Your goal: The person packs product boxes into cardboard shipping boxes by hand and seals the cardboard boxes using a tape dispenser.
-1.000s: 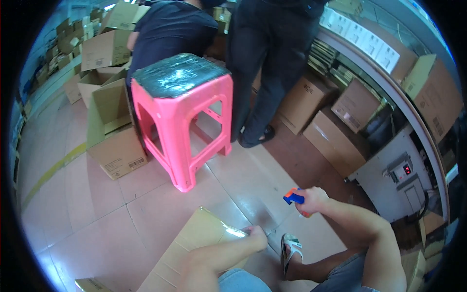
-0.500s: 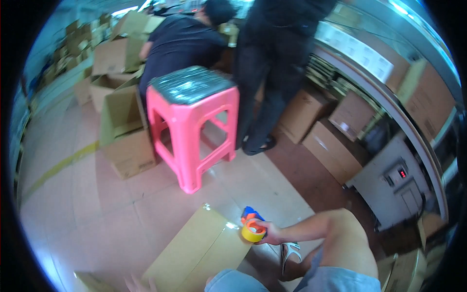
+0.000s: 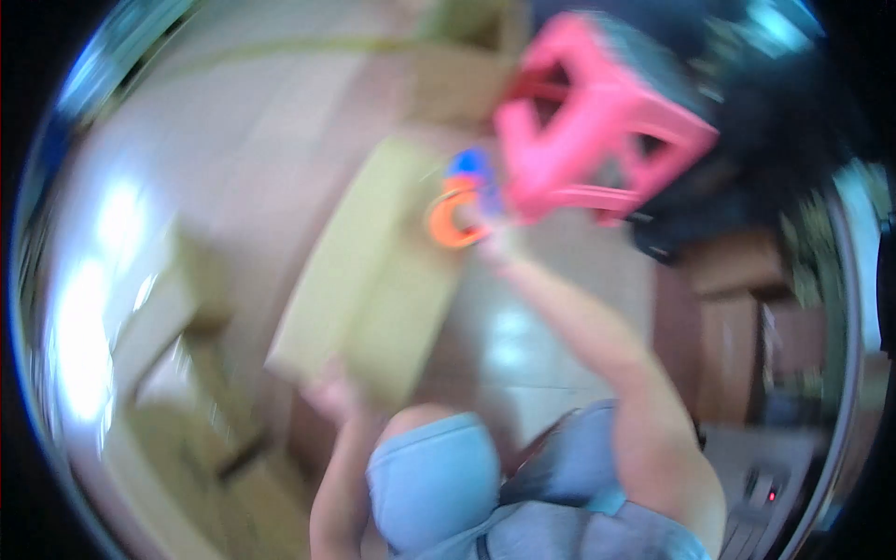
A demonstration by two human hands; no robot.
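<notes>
A long brown cardboard carton [image 3: 359, 271] lies in front of me, tilted away to the upper right. My right hand [image 3: 497, 241] is closed round a blue and orange tape dispenser [image 3: 469, 168] with an orange-yellow tape roll [image 3: 452, 220]. The dispenser is over the far right side of the carton; blur hides whether it touches. At the carton's near end is my left hand [image 3: 334, 392], against its lower edge. Motion smears its fingers.
A pink stool [image 3: 597, 121] with a dark covered top stands beyond the carton. Other cardboard boxes [image 3: 177, 411] are at the lower left, and more boxes [image 3: 733, 345] line the right. A dark-clothed person [image 3: 747, 159] is at the upper right. A grey machine [image 3: 756, 457] sits lower right.
My view has swung down and to the left, blurring the picture. My left hand and forearm now show more fully at the carton's near end. The tape dispenser remains in my right hand.
</notes>
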